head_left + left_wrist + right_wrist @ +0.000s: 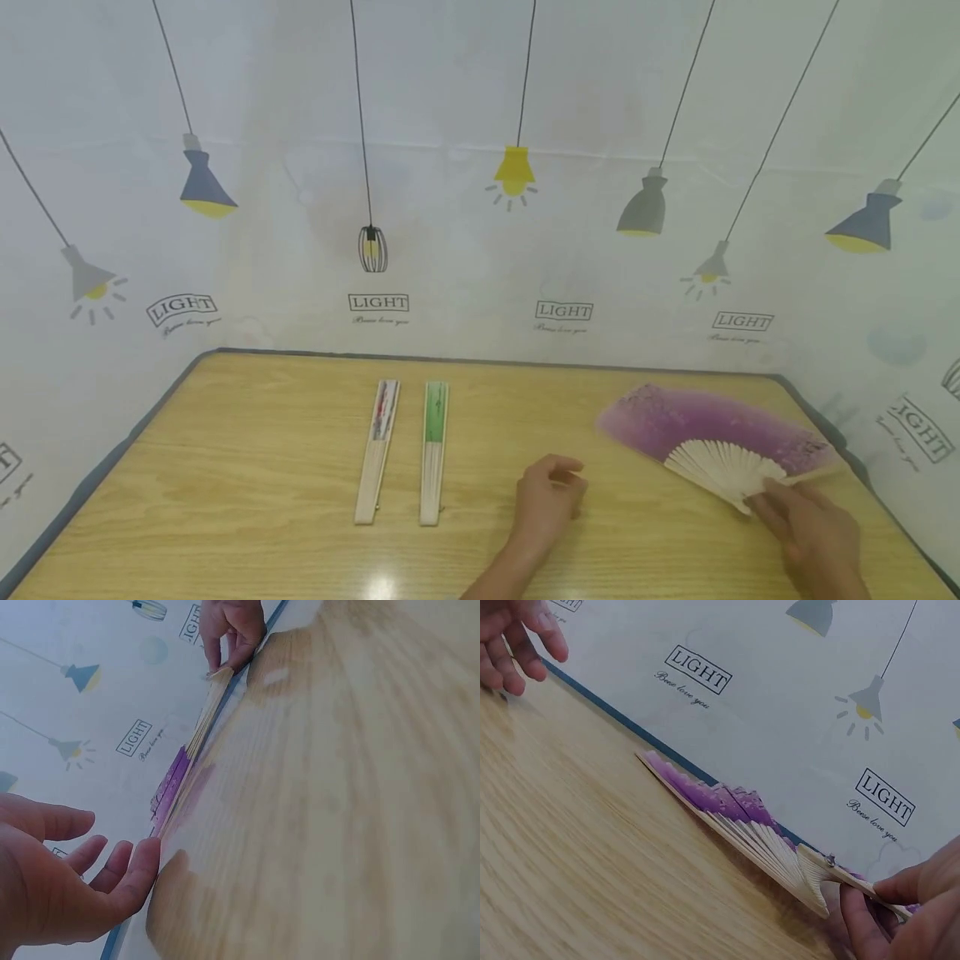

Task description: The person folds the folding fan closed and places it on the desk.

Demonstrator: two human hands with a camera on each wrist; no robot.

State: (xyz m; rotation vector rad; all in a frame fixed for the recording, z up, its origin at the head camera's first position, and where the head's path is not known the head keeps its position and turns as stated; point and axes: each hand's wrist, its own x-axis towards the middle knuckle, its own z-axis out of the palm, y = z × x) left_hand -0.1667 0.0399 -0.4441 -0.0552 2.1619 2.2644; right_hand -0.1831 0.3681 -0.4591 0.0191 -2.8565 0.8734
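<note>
Here's your right hand, nearest you on the right side, pinching a pale stick of the spread folding fan with a purple leaf and cream ribs; from the right wrist you see the thumb above the stick and fingers below it. Your left hand is slack and holds nothing, its fingers loosely bent, apart from the fan and left of it. Whether it brushes the desk with the light wood grain, you can't tell.

Now the fan itself: it's over the right part of the desk, ribs gathered toward you, a small shiny rivet showing close by your right fingers. The leaf arcs out on the far side, darker blossom-like sprays at both ends.

Left of your left hand, two folded fans lie side by side, a gap between them. Closer to you is the slim one with pale sticks and a green leaf; beyond it, the slim one with pale sticks and a white, red-and-dark patterned leaf slants a little. Both point their coloured ends away from you.

Farther off runs the dark blue-grey edging, and behind it a white wall covering carries printed blue, grey and yellow lamps and the word "LIGHT".
</note>
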